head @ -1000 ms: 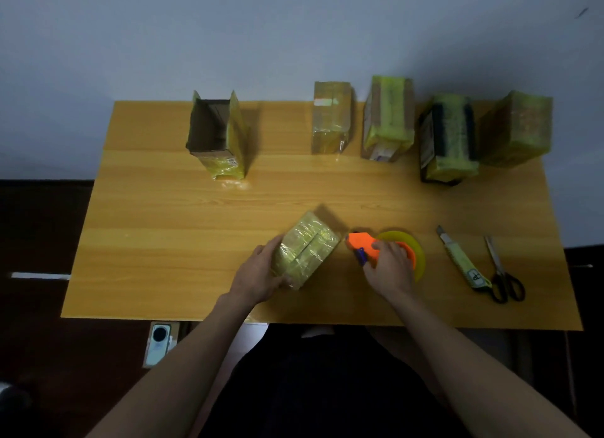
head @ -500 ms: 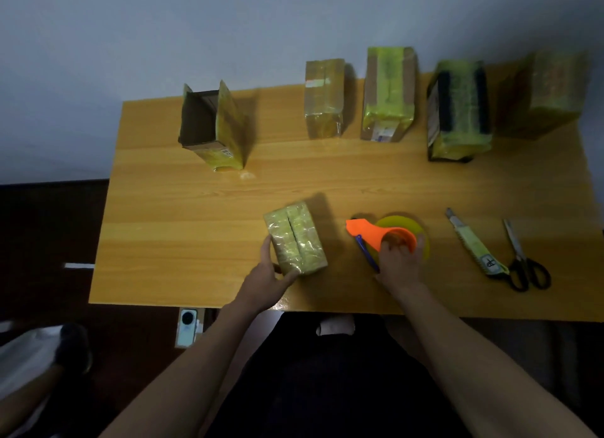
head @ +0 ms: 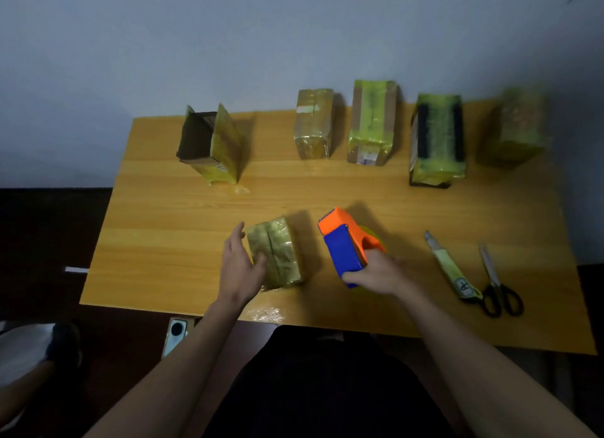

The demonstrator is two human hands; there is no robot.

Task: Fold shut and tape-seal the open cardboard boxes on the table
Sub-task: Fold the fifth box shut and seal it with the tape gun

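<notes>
Hands come first, nearest the table (head: 163, 267) front edge. The left hand (head: 240, 267) lies with fingers straight and relaxed against the left side of a small wrapped box (head: 274, 253), its grip released, only the thumb touching the top. That box lies closed, with shiny tape over its folded seam, so it looks finished or nearly so. The right hand (head: 376, 272) has its grip clenched round the orange and blue tape dispenser (head: 346, 241), held tilted just right of the box. A utility knife (head: 452, 269) and scissors (head: 496, 287) lie further right, untouched. Along the far edge stand four taped boxes (head: 371, 123), which I judge done. At far left stands one open box (head: 209, 143), flaps upright, interior dark and showing. By that count, most of the work is complete: the open box remains to be folded and taped.
</notes>
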